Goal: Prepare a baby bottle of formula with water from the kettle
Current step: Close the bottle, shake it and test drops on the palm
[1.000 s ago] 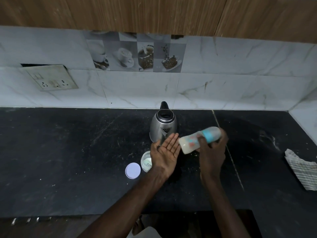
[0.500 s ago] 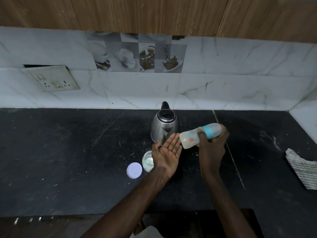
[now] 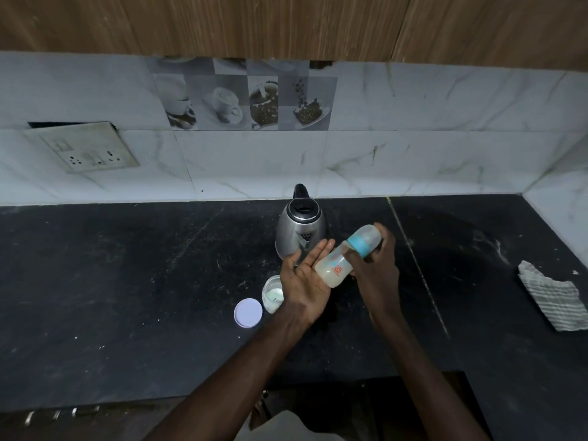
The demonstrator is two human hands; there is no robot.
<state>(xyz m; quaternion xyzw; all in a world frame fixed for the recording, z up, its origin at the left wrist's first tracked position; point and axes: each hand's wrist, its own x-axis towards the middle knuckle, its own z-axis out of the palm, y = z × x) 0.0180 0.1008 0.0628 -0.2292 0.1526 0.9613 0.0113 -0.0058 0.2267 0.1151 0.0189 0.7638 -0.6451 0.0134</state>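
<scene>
My right hand [image 3: 377,275] grips a baby bottle [image 3: 334,270] of milky liquid around its blue collar; a clear cap covers its top. The bottle lies tilted, with its base resting against the palm of my left hand [image 3: 304,281], which is held flat with fingers apart. A steel kettle [image 3: 300,232] with a black lid stands on the dark counter just behind both hands. Left of my left wrist stands an open formula jar [image 3: 272,294], and its white lid [image 3: 248,312] lies flat beside it.
A crumpled striped cloth [image 3: 553,297] lies at the counter's right side. A wall socket plate [image 3: 86,149] hangs at the left of the marble backsplash. Wooden cabinets overhang the wall. The black counter [image 3: 111,281] ends near my body.
The bottle's base has swung down and left onto my left palm. Its capped end has lifted slightly. My left hand stays held out flat.
</scene>
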